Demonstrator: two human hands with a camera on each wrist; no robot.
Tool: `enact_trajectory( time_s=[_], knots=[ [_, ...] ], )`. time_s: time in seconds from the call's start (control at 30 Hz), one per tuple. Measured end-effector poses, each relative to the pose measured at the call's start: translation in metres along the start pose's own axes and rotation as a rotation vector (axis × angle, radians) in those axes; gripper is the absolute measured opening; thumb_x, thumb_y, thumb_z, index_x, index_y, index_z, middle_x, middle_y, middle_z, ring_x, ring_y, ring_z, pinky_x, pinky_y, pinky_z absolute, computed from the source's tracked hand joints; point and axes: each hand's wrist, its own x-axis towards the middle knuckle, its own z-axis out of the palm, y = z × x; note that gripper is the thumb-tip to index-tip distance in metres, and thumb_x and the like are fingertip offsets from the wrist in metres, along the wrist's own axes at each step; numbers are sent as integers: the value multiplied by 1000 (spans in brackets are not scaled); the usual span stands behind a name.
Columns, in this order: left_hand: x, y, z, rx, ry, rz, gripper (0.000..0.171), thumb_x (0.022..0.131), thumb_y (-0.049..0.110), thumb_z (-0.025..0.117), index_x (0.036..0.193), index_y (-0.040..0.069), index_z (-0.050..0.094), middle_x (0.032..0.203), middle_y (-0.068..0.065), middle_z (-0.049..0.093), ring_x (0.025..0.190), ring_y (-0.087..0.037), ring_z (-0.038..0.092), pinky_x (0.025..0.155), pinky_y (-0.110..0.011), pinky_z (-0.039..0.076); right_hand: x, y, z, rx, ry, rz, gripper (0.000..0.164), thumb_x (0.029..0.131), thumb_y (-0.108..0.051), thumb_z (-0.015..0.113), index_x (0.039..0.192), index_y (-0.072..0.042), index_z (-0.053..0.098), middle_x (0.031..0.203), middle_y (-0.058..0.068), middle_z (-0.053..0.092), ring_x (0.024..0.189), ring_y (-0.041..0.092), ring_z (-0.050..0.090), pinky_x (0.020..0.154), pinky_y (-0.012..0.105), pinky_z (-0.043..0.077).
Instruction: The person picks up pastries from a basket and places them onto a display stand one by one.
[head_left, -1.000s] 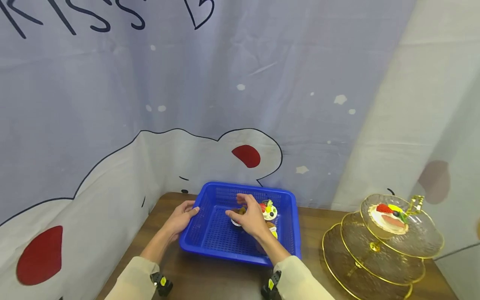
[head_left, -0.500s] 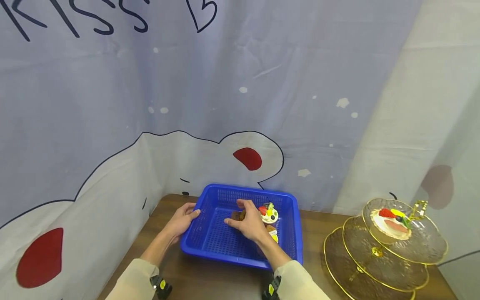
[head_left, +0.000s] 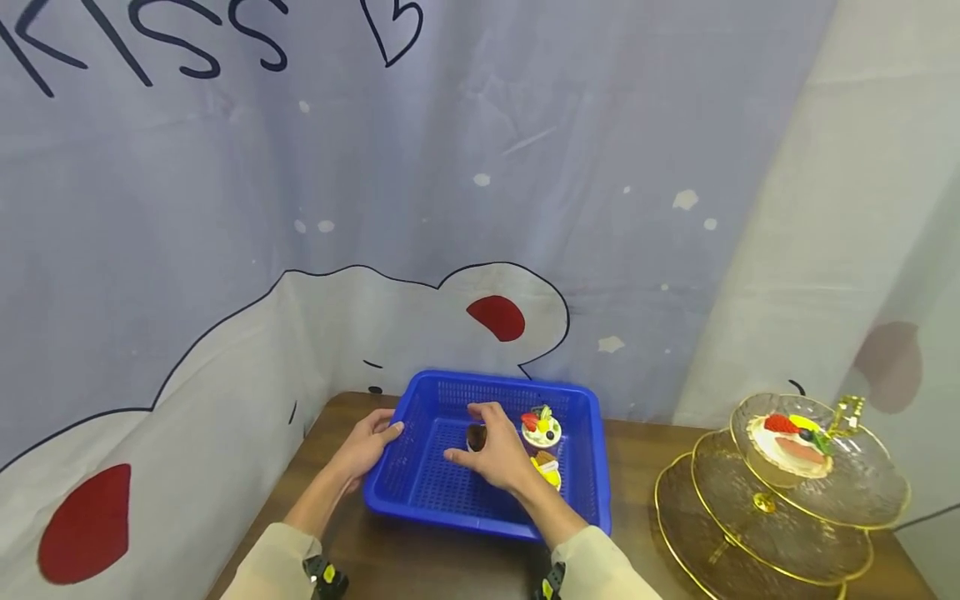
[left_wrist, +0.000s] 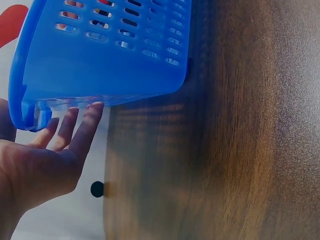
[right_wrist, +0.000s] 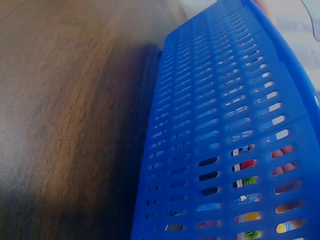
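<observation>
My left hand (head_left: 367, 447) grips the left rim of the blue plastic basket (head_left: 386, 492). In the left wrist view its thumb is on the rim and its fingers (left_wrist: 88, 124) touch the outer wall. Inside the basket, my right hand (head_left: 500, 450) holds a small dark brown cake (head_left: 476, 437) between thumb and fingers; the hand covers part of it. Beside this hand lie a fruit-topped cream cupcake (head_left: 542, 431) and a yellow-and-white topped cake (head_left: 547, 471). The right wrist view shows mostly the basket's slotted wall (right_wrist: 210, 120), with colourful bits behind the slots.
On the right stands a tiered glass stand (head_left: 780, 533) with gold rims. A fruit tart (head_left: 789, 447) sits on its top plate. The basket rests on a brown wooden table (head_left: 450, 567), with a printed curtain (head_left: 420, 167) behind.
The brown cake between my right fingers has turned and now shows a dark side. My right hand has shifted slightly left, uncovering more of the yellow-topped cake. The left hand stays on the rim.
</observation>
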Motion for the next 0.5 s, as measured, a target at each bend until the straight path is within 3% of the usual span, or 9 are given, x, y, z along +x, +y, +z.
enact_trajectory(
  time_s=[0.3,0.5],
  knots=[
    [2,0,-4,-1,19,-15,40,112,17,52,149,0,47,137,-25,61,100,-30,71,77,-43,62,2,0,-3,-66,-7,103,94,81,-46,92,150,3,50,145,18,53,132,35,51,113,54,45],
    [5,-1,-1,-21,7,-19,41,112,16,53,149,0,46,137,-25,61,100,-30,71,78,-43,62,1,2,-6,-106,-10,182,99,78,-46,93,150,4,48,146,22,53,134,38,52,113,56,44]
  ],
)
